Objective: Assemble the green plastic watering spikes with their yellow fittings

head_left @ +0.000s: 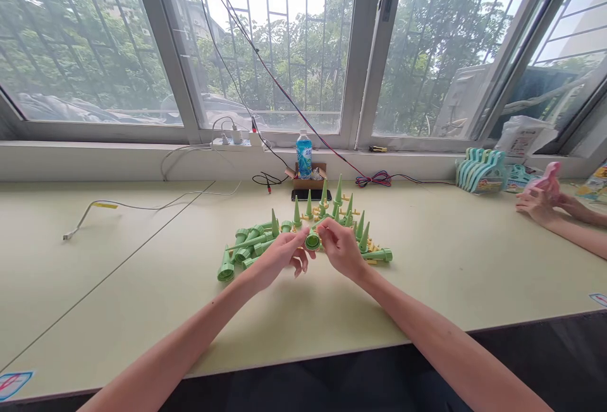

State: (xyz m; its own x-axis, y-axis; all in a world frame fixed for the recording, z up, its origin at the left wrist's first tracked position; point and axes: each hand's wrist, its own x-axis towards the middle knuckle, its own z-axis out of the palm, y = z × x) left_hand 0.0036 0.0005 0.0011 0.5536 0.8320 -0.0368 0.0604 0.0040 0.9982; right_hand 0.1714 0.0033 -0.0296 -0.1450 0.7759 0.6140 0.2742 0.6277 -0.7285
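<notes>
Operator: What's being held right now?

Spotter: Your left hand (288, 250) has its thumb and fingers closed round a green piece (312, 242), its round open end turned towards you. Your right hand (339, 248) is pinched narrow at the other side of the same piece. Whether a small part is caught between those fingertips is hidden from me.

Operator: And around them?

Spotter: Hollow green pieces (248, 244) lie heaped just beside your left hand, on its outer side. Beyond both hands, pointed green cones (338, 191) stand tip up, with small yellow parts (349, 198) among them. One loose green spike (383, 254) lies on its side just beyond your right wrist. The stretch of worktop (284, 323) nearer you than your hands is bare.

Operator: Which step is this?

Spotter: By my reading, you're at the close two-handed part: one piece lifted above the worktop, being adjusted or fitted at the fingertips.

Operator: What does the next move call for?

Spotter: A steady left hand, I'd judge, so the piece doesn't roll, with a light, exact press or turn from your right. Keep both wrists clear of the standing cones; they look easy to topple.
</notes>
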